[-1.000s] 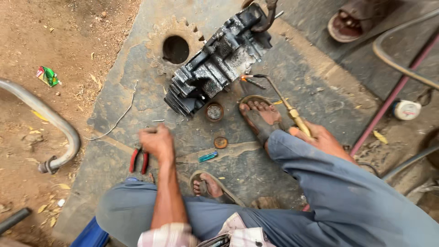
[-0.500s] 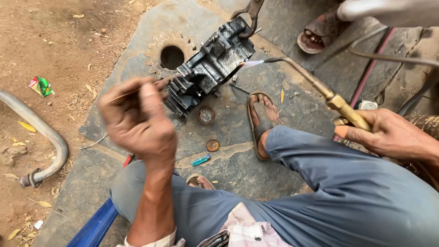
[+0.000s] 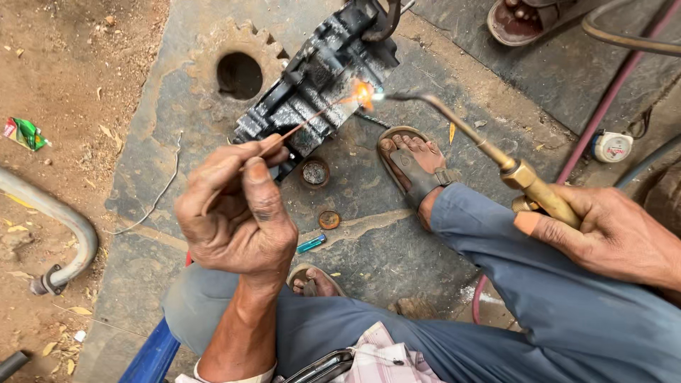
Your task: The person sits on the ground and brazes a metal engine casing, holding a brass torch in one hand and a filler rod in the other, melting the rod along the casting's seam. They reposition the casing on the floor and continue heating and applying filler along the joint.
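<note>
Rod (image 3: 298, 129) tip glows orange against sooty casting (image 3: 312, 92).

A small crumpled wrapper (image 3: 23, 133), green with some red and white, lies on the brown dirt far to the left. Far to the right, a small round white thing with a red label (image 3: 611, 147) sits on the ground beside the hoses. No screens or signs show.
</note>
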